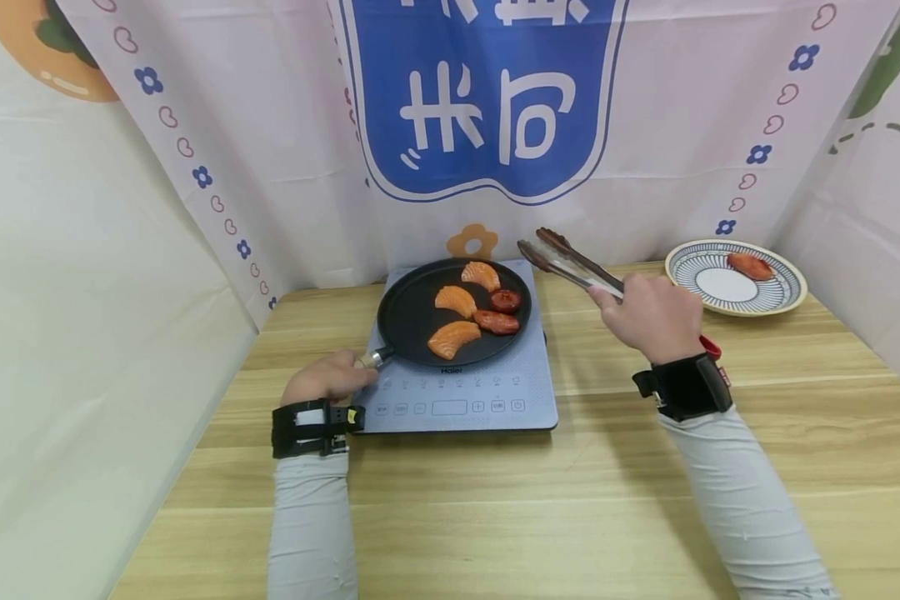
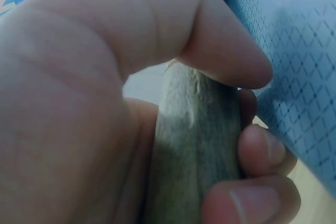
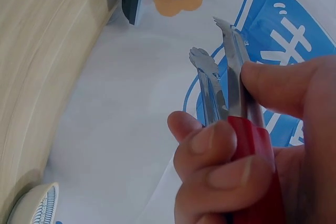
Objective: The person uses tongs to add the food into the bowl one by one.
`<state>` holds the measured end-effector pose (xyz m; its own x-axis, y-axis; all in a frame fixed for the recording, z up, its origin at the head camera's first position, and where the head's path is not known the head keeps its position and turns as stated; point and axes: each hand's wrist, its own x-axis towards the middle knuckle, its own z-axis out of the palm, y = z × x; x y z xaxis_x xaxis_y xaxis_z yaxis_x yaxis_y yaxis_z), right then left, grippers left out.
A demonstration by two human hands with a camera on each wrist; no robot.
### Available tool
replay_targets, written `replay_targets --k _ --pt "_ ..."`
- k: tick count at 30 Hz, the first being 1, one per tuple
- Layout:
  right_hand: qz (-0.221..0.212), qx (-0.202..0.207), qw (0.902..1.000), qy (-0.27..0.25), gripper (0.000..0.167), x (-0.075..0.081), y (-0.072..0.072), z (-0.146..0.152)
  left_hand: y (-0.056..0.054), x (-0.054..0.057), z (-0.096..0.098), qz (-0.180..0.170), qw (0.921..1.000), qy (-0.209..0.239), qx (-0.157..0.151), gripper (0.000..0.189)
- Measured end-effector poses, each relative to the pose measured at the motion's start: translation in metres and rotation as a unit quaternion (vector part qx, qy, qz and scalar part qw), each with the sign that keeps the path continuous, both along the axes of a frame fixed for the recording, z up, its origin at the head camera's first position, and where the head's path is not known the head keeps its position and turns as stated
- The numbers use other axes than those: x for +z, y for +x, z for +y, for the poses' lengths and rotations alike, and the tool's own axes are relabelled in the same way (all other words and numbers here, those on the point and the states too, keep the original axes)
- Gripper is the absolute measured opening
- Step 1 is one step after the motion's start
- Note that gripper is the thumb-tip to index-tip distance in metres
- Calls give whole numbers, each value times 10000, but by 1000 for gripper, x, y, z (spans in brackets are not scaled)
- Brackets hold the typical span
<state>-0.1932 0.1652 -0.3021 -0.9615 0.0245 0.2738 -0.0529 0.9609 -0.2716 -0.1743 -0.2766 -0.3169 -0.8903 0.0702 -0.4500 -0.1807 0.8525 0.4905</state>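
Note:
My left hand (image 1: 330, 377) grips the wooden handle (image 2: 191, 140) of a round black frying pan (image 1: 408, 321), fingers curled round it in the left wrist view. The pan rests on a grey induction cooker (image 1: 536, 387). Three orange, salmon-like slices (image 1: 453, 338) lie in it beside two glossy red-brown pieces (image 1: 497, 322). To the right of the pan, my right hand (image 1: 656, 315) holds red-handled metal tongs (image 3: 237, 82). Their tips are spread apart in the air, with nothing between them.
A patterned plate (image 1: 678, 279) stands at the back right of the wooden table (image 1: 450, 517), bearing one red-brown piece (image 1: 750, 266). Behind the cooker hangs a white cloth (image 1: 300, 217) with a blue printed panel (image 1: 487, 167). Pale walls border both sides.

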Motion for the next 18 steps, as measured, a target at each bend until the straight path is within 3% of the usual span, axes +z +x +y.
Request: replay_targets --k 18 --pt "-176 -130 9997 -115 74 2 -2 14 1 2 1 -84 9998 157 49 25"
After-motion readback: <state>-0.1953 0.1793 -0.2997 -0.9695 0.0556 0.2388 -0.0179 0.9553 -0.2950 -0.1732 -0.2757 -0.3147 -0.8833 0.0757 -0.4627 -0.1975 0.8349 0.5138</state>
